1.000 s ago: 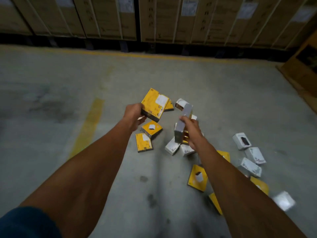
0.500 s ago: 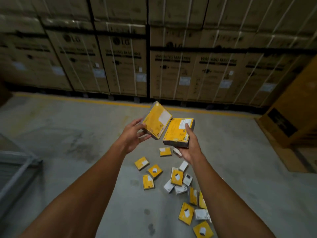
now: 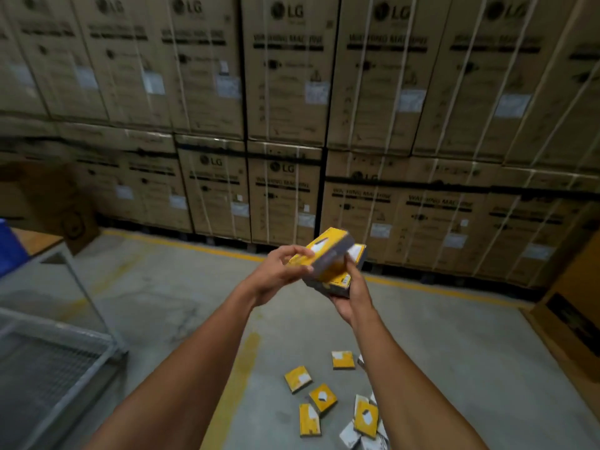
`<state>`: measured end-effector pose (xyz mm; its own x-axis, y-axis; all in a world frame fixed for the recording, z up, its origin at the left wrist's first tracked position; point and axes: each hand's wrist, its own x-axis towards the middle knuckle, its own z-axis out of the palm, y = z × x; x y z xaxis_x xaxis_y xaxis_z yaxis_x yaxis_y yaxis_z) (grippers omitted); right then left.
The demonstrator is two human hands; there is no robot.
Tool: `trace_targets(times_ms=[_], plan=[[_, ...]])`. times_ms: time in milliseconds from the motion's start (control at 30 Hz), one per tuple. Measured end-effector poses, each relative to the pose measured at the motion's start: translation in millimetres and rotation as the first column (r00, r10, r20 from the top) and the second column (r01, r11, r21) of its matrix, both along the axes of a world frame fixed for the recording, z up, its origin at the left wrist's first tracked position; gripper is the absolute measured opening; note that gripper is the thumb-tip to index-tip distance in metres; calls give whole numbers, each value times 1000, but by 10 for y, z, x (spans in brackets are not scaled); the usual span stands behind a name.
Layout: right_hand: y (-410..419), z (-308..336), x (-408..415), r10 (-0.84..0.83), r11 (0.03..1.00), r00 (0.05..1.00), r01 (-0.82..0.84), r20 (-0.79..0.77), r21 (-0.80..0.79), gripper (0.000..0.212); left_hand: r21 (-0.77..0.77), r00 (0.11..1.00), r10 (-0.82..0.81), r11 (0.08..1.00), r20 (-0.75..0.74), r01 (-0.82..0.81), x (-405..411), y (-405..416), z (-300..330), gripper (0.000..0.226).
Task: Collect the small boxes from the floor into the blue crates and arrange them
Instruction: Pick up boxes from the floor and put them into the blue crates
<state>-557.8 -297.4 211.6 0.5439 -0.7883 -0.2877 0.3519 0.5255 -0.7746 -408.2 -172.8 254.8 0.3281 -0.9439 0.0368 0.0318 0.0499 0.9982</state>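
At the far left edge a sliver of a blue crate (image 3: 8, 251) shows, resting on a brown surface that the picture does not make clear. Just right of it and nearer stands a grey wire-mesh cage (image 3: 58, 352) with a metal frame, its corner post rising from the concrete floor (image 3: 156, 297). A worn yellow stripe (image 3: 237, 378) runs along the floor toward the near edge, between the two forearms. Moving right, the left hand (image 3: 276, 274) is raised in front of the chest, its fingers curled round the left end of a yellow box (image 3: 328, 251), which is tilted and lies on top of a second yellow box (image 3: 341, 280). The right hand (image 3: 352, 297) cups that lower box from beneath, thumb up against its side, so the two boxes touch and overlap. Below the hands, near the bottom of the view, small boxes (image 3: 324, 397) lie scattered on the floor, mostly yellow with white labels, a few white ones beside the right forearm, some overlapping. Behind everything, across the whole far side, a wall of large brown cartons (image 3: 285, 92) marked as washing machines is stacked two high, bound with pale straps, with a yellow line (image 3: 194, 246) on the floor along its foot. At the far right another brown carton (image 3: 574, 316) leans into view.
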Motion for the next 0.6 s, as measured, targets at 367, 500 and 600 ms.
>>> trace_targets(times_ms=[367, 500, 600], plan=[[940, 588, 1872, 160, 950, 983, -178, -90, -257, 31, 18, 891, 385, 920, -241, -392, 1809, 1075, 355, 62], [1384, 739, 2648, 185, 855, 943, -293, -278, -428, 30, -13, 733, 548, 797, -403, -604, 2622, 1829, 406, 53], [1728, 769, 3270, 237, 834, 930, -343, -280, -433, 40, -39, 597, 641, 665, -483, -746, 3123, 2449, 465, 31]])
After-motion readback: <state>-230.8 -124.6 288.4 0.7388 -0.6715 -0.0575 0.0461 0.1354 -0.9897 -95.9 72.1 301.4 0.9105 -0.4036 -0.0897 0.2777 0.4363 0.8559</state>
